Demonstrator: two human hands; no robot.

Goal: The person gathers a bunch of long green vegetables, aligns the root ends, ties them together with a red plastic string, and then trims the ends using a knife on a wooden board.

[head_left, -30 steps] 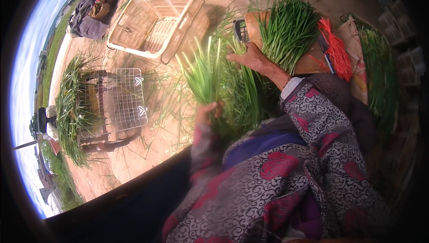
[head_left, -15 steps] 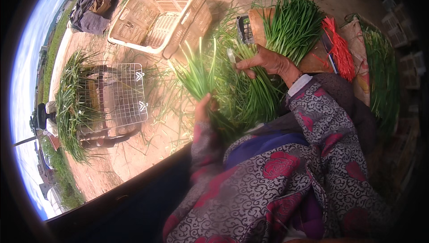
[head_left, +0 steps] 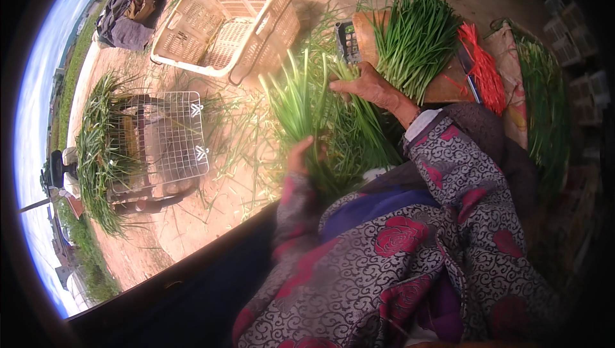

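Long green chives with pale stem ends fill both my hands. My left hand point(head_left: 301, 156), a little blurred, is closed round the lower part of a bunch of chives point(head_left: 293, 108), its pale ends pointing up and away. My right hand point(head_left: 373, 85) grips a second bunch of chives point(head_left: 365, 127) near its top, thumb and fingers bent about the stems. The two bunches lean close together, and their leaves hang toward my lap. Whether they touch is hard to tell in the blur.
A beige plastic crate point(head_left: 227, 66) stands beyond my hands. To the left, a white wire rack point(head_left: 173, 133) sits beside heaped leaves point(head_left: 102, 156). At right, trimmed chives point(head_left: 416, 40) lie on a brown board point(head_left: 442, 89) beside red ties point(head_left: 483, 72) and a knife point(head_left: 473, 82). Loose leaves litter the ground.
My left hand has moved slightly right with its bunch, bringing it nearer the other one. My right hand has shifted a little, still holding its chives. The view has drifted slightly.
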